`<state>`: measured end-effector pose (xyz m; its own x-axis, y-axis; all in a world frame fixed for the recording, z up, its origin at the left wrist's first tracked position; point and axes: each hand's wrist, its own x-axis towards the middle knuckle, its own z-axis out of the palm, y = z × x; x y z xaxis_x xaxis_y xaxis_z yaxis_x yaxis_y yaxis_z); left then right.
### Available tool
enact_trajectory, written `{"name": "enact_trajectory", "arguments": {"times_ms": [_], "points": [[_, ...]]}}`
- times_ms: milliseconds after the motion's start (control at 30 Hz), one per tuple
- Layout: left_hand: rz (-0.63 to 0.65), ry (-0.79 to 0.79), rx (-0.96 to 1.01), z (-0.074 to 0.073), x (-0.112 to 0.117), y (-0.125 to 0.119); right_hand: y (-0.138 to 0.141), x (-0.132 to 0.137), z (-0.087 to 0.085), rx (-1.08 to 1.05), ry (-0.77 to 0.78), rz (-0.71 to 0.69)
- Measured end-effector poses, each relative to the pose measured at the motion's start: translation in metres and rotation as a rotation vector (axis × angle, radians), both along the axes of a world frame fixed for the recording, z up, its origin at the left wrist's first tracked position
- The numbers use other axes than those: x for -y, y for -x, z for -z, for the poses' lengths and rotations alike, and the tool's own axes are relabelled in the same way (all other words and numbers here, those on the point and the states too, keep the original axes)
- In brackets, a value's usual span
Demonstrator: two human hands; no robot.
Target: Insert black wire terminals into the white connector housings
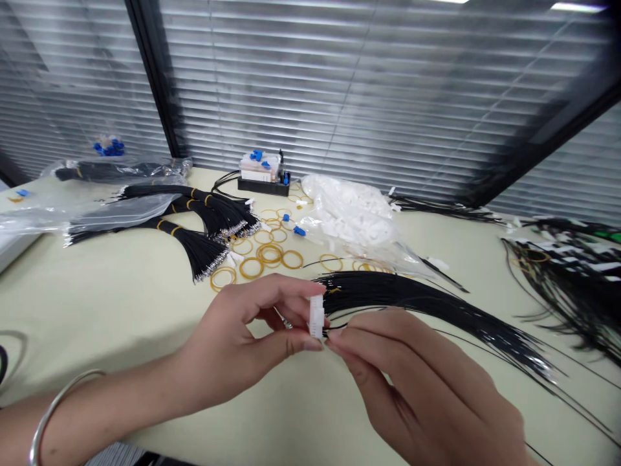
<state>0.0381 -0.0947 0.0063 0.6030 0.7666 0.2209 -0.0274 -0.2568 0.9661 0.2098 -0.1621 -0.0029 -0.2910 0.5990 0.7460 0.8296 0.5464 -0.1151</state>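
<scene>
My left hand (242,343) pinches a small white plastic connector (316,316) between thumb and forefinger, above the table. My right hand (417,388) is closed right beside it, its fingertips pinched on a thin black wire (339,321) at the connector's side. A loose fan of black wires (436,307) lies on the pale table just behind both hands, running off to the right. A silver bangle (58,408) sits on my left wrist.
Bundles of black wires (204,220) bound with yellow bands lie at the back left, partly in clear bags. Yellow rubber bands (264,252) are scattered mid-table. A bag of white connectors (354,217), a small black tray (264,175) and tangled wires (567,272) at the right.
</scene>
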Motion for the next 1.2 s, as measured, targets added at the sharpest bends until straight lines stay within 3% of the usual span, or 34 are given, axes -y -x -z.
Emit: {"name": "enact_trajectory", "arguments": {"times_ms": [400,633,833,1033,1200], "points": [[0.006,-0.001,0.012,0.004,0.002,-0.002,0.004,-0.002,0.003,-0.013,-0.006,0.006],[-0.156,0.132,-0.031,0.002,-0.009,-0.001,-0.009,-0.009,-0.001,0.146,-0.061,0.053],[-0.225,0.195,-0.047,0.002,-0.015,-0.001,-0.021,-0.012,0.015,0.475,0.243,-0.116],[-0.215,0.191,-0.053,0.002,-0.013,-0.001,-0.020,-0.022,0.028,0.588,0.294,-0.104],[-0.201,0.140,-0.067,0.001,-0.010,-0.001,-0.016,-0.021,0.033,0.684,0.157,-0.122]]}}
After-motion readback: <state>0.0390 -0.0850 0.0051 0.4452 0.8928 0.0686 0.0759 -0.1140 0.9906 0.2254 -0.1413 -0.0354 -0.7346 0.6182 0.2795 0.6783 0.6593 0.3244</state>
